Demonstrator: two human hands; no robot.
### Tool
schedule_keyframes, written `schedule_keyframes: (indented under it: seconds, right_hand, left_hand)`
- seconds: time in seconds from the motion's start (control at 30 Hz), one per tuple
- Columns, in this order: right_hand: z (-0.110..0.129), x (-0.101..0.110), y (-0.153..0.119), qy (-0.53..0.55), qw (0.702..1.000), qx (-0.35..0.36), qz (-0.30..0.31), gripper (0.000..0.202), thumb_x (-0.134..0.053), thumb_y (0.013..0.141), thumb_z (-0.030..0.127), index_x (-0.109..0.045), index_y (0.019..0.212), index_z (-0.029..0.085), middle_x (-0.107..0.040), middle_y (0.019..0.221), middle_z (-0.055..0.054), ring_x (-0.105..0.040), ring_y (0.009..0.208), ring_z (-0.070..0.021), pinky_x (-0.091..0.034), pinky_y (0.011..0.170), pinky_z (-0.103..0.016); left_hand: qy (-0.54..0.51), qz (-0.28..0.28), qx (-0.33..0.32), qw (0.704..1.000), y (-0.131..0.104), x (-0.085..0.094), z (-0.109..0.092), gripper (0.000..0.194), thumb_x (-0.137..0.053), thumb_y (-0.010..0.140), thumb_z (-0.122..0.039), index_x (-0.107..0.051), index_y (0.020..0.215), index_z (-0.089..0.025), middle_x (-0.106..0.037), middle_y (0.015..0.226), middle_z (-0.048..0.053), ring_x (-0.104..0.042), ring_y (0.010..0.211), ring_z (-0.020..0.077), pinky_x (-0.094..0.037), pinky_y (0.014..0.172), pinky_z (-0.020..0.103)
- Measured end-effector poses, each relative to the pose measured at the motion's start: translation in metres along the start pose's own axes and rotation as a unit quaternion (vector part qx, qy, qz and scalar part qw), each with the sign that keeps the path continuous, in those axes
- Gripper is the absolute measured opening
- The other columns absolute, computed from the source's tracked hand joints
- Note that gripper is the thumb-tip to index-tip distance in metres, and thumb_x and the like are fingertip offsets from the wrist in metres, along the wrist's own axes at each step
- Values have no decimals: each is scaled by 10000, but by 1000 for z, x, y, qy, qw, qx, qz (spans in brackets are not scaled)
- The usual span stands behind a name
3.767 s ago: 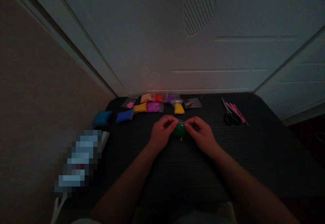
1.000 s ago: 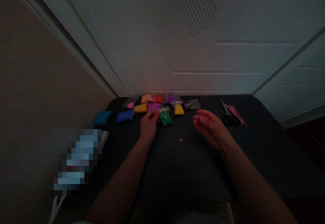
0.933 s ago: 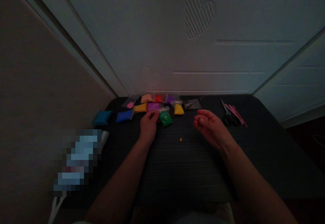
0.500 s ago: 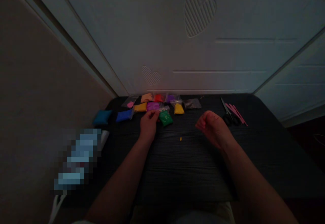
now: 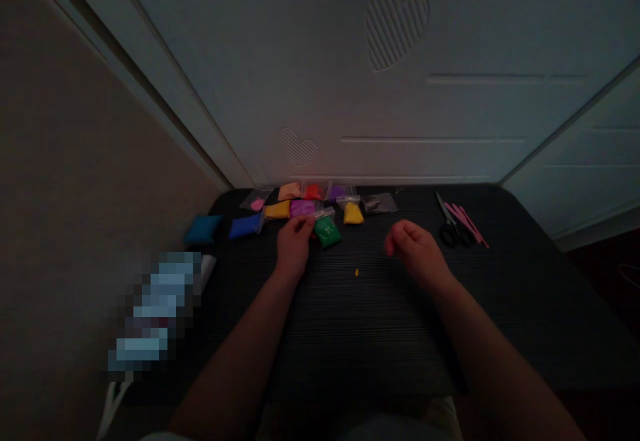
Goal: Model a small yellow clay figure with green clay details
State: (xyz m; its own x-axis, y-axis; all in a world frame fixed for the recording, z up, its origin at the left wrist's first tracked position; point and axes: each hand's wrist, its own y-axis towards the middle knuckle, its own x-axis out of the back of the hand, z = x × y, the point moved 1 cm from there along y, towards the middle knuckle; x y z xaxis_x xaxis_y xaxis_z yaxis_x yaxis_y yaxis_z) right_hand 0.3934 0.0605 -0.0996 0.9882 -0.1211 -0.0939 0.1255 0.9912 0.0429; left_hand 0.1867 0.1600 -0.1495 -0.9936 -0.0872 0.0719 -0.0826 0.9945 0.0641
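My left hand rests on the dark table with its fingers pinched at the left edge of the green packet. Something small and red shows by its fingertips. To the right, my right hand is raised over the table, fingers curled together; what they hold, if anything, is too small to tell. A tiny yellow piece lies on the table between the hands. Behind it sits a yellow packet, and a purple-pink packet lies just beyond my left hand.
Black scissors and pink tools lie at the right. Blue, orange-yellow, red and teal packets are at the back left. A blurred pale object is at the left edge. A white panel stands behind.
My right hand has turned, its fingers now curling downward to the left. My left hand stays by the green packet. The view has shifted very slightly.
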Motion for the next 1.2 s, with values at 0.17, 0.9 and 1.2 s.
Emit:
schedule_keyframes:
  seconds: [0.17,0.9,1.2]
  right_hand:
    - [-4,0,3,-110,994,-11,13,170,-608,715,338,-539,766,191,-566,645,32,-524,616,-109,-397,600,-236]
    - [-23,0,8,-513,853,66,71,119,-508,785,278,-595,819,203,-613,774,-23,-550,706,-150,-385,635,-261]
    - [-25,1,9,-548,832,55,67,143,-481,803,256,-590,883,211,-608,852,-35,-548,764,-153,-374,700,-270]
  left_hand:
    - [3,1,-2,1000,-1,1,0,309,-589,674,-421,-629,796,-140,-602,692,12,-531,593,116,-422,583,233]
    - [75,-3,-32,997,-1,0,-6,376,-569,701,-328,-548,1045,-179,-601,794,33,-564,657,146,-444,563,249]
    - [162,-49,-80,982,1,8,-5,151,-569,682,-275,-625,786,-182,-596,847,31,-534,815,176,-396,747,296]
